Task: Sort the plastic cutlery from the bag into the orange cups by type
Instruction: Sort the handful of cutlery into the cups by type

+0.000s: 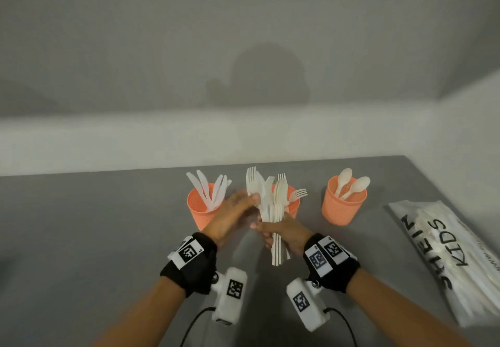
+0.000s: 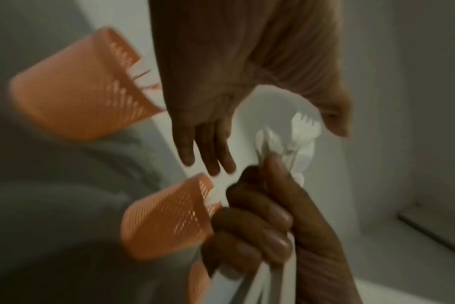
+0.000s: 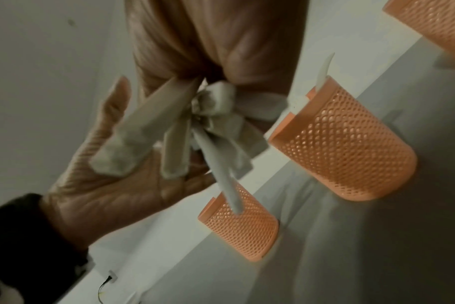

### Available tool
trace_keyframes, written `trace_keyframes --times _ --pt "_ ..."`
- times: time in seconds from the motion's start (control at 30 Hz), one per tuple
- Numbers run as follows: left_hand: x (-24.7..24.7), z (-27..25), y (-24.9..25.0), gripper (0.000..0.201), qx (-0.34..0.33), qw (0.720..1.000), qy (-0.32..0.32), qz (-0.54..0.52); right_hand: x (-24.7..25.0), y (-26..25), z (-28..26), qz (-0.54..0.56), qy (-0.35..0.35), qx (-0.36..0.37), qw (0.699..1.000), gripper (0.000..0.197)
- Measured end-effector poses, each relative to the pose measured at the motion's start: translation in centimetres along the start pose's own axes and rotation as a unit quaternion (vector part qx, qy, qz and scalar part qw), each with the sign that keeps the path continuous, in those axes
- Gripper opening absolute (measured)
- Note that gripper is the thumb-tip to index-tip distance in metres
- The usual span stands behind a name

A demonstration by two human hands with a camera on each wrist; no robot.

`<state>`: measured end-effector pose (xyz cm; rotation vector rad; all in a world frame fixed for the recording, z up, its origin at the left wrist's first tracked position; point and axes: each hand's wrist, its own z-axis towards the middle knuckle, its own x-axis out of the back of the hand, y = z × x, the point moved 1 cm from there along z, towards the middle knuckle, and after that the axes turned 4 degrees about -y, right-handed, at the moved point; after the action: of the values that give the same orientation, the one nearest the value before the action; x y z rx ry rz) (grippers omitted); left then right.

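My right hand (image 1: 273, 234) grips a mixed bundle of white plastic cutlery (image 1: 272, 206) by the handles, held upright in front of the middle orange cup (image 1: 294, 200). Fork heads and knife blades fan out at the top of the bundle. My left hand (image 1: 247, 200) reaches in from the left with straight fingers (image 2: 208, 156) and its thumb against the bundle's upper part. The left cup (image 1: 201, 208) holds knives. The middle cup holds a fork (image 1: 297, 194). The right cup (image 1: 343, 207) holds two spoons.
A white printed plastic bag (image 1: 446, 254) lies at the right edge of the grey table (image 1: 94, 238). The three cups stand in a row near the table's far edge, close to the white wall. Cables trail from both wrist cameras.
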<state>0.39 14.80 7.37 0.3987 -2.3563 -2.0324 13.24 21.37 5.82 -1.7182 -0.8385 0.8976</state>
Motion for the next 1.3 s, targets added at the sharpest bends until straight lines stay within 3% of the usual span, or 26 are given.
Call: trace_keyframes --times 0.07,0.2,0.33,0.47,0.57,0.63,0.67,0.73,0.87,0.93,1.07,1.3 --pt "-1.3 -0.7 -0.4 0.052 0.008 0.997 -0.062 -0.037 -0.7 0.2 -0.4 -0.025 -0.042 -0.018 0.999 0.021" --pt "-2.5 -1.0 -0.5 0.036 0.023 0.999 0.0 -0.044 -1.2 0.8 -1.1 -0.041 -0.102 -0.067 0.992 0.015" --pt "-3.8 -1.1 -0.8 0.034 0.043 0.996 0.071 0.029 -1.1 0.6 -1.8 -0.078 -0.097 -0.108 0.986 0.018" --pt "-4.8 -0.2 -0.9 0.019 0.028 0.97 0.236 0.044 -1.0 0.5 -1.6 -0.153 0.01 -0.057 0.987 0.019" --pt "-5.5 0.6 -0.8 0.011 0.019 0.953 0.302 0.02 -0.7 1.1 -1.4 -0.204 0.114 0.007 0.972 0.021" --pt "-6.2 1.1 -0.6 0.022 0.005 0.954 0.3 0.007 -0.7 1.4 -1.5 -0.224 0.146 0.031 0.963 0.041" --pt "-6.7 1.3 -0.4 0.029 -0.004 0.958 0.288 0.002 -0.7 1.3 -1.7 -0.214 0.15 0.034 0.965 0.041" --pt "-7.6 1.5 0.0 0.042 -0.012 0.971 0.237 0.014 0.0 1.0 -1.9 -0.159 0.152 0.027 0.975 0.014" --pt "-8.0 1.7 0.9 0.028 -0.023 0.985 0.152 0.084 2.6 0.6 -2.9 0.069 0.109 -0.078 0.989 0.018" --pt "-7.2 1.9 1.2 0.039 -0.013 0.987 0.144 0.075 4.1 0.8 -3.3 0.118 0.06 -0.085 0.988 0.008" --pt "-6.3 2.4 1.8 0.029 0.003 0.991 0.115 0.065 5.8 0.7 -4.3 0.105 0.006 -0.071 0.992 0.013" --pt "-7.3 2.6 1.8 0.023 -0.03 0.994 0.092 0.056 6.2 0.3 -4.9 0.023 0.001 -0.032 0.999 0.012"
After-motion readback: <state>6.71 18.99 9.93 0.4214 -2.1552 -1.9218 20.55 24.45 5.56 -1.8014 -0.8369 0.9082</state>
